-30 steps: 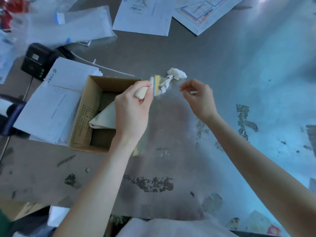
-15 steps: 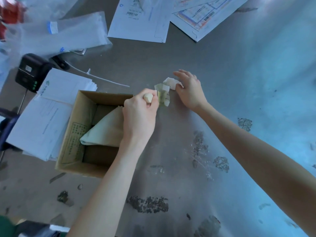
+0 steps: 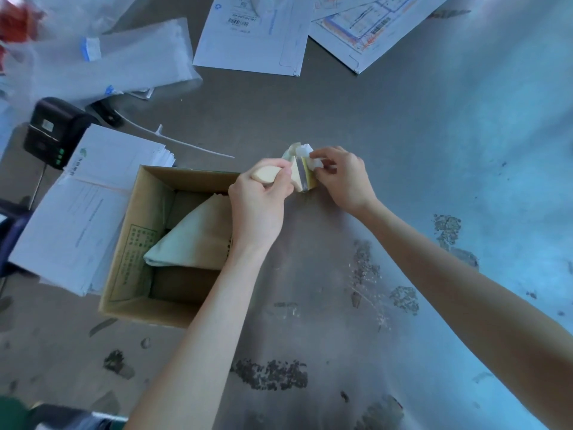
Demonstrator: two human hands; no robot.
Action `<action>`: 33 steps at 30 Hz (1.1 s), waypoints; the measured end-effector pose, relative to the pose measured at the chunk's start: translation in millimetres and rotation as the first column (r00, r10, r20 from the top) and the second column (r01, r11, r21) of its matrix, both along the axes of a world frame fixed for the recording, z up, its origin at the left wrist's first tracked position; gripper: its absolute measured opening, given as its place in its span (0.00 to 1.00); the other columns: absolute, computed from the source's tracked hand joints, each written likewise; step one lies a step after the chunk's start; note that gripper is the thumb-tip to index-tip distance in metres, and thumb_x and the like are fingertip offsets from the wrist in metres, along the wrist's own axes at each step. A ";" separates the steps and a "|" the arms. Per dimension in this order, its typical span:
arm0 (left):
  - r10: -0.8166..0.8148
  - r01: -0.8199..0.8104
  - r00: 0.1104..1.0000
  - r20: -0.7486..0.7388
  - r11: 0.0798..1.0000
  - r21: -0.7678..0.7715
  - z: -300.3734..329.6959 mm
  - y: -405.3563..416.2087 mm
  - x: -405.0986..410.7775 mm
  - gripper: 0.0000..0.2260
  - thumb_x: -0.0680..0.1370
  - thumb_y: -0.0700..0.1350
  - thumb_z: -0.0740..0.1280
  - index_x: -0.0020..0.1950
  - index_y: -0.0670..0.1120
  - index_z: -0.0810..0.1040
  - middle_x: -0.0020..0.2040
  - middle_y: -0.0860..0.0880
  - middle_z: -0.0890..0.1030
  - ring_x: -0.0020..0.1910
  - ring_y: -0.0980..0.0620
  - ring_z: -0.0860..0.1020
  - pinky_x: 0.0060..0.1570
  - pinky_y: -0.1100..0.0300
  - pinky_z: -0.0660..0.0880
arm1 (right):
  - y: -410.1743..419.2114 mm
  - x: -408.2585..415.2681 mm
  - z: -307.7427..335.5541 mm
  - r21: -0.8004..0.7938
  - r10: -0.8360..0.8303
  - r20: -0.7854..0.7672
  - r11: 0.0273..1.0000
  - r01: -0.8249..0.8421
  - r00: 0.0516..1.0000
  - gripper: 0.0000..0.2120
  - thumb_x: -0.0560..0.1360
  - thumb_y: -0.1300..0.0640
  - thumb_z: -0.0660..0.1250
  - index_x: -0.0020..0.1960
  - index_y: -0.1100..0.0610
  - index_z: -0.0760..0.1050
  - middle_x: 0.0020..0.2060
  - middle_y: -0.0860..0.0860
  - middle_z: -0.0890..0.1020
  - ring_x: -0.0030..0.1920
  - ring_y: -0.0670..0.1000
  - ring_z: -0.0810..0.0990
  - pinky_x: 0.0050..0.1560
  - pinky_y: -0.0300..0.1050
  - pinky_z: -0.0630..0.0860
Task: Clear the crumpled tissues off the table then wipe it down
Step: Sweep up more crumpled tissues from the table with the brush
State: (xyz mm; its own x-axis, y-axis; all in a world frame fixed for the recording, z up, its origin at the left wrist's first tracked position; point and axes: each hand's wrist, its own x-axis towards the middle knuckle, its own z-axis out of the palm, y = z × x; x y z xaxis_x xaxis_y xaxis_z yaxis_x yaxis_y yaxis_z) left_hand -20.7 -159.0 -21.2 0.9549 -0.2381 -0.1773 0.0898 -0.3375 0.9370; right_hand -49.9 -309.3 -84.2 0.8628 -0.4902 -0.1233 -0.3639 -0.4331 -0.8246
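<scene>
Our left hand (image 3: 259,209) curls its grip around the smooth pale handle of a small brush (image 3: 299,173), just above the grey, stained desk (image 3: 356,119). Our right hand (image 3: 342,178) pinches a crumpled white tissue (image 3: 307,152) against the brush head, beside the open cardboard box (image 3: 124,243).

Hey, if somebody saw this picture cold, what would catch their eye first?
Mid-table, the left hand grips a pale-handled tool while the right hand pinches a crumpled tissue against it. Just left sits an open cardboard box holding a folded cloth. Printed papers lie along the far edge.
</scene>
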 end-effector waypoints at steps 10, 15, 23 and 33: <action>-0.020 -0.015 0.990 -0.139 0.969 -0.247 7.2 19.1 -25.1 0.06 0.77 0.35 0.68 0.48 0.42 0.84 0.41 0.47 0.84 0.40 0.50 0.84 0.43 0.63 0.80 | 16.2 -32.4 9.4 0.246 -0.148 0.020 0.959 0.138 0.989 0.08 0.74 0.61 0.67 0.52 0.56 0.80 0.41 0.47 0.82 0.43 0.43 0.81 0.43 0.29 0.75; -0.052 -0.012 0.983 -0.177 0.940 -0.342 18.7 46.0 -56.9 0.06 0.78 0.35 0.67 0.49 0.43 0.84 0.44 0.45 0.86 0.43 0.47 0.85 0.44 0.62 0.80 | 35.8 -68.4 22.0 0.360 -0.223 0.041 0.913 0.194 0.974 0.09 0.74 0.65 0.66 0.52 0.56 0.80 0.44 0.50 0.83 0.44 0.45 0.81 0.40 0.30 0.74; -0.090 0.011 0.977 -0.192 0.927 -0.375 29.6 102.7 -116.5 0.07 0.77 0.37 0.68 0.51 0.44 0.83 0.46 0.46 0.86 0.45 0.48 0.86 0.43 0.63 0.80 | 84.0 -135.1 40.0 0.502 -0.281 0.044 0.836 0.222 0.959 0.09 0.73 0.66 0.67 0.50 0.55 0.80 0.45 0.55 0.83 0.40 0.46 0.81 0.40 0.35 0.75; -0.009 -0.140 0.935 -0.355 0.910 -0.391 10.7 195.1 -199.5 0.07 0.75 0.44 0.70 0.51 0.50 0.85 0.46 0.42 0.86 0.48 0.44 0.85 0.46 0.63 0.80 | 171.0 -215.6 47.2 0.476 -0.266 0.024 0.851 0.223 0.964 0.12 0.73 0.69 0.67 0.48 0.52 0.80 0.50 0.56 0.81 0.43 0.51 0.80 0.49 0.39 0.76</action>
State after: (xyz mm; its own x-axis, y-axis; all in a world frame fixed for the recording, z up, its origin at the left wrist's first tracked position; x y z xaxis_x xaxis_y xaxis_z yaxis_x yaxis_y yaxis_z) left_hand -220.3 36.1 -10.5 0.8680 -0.2988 -0.3965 0.4370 0.0807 0.8958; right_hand -265.5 -138.3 -37.0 0.7401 -0.5909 -0.3211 -0.3260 0.1024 -0.9398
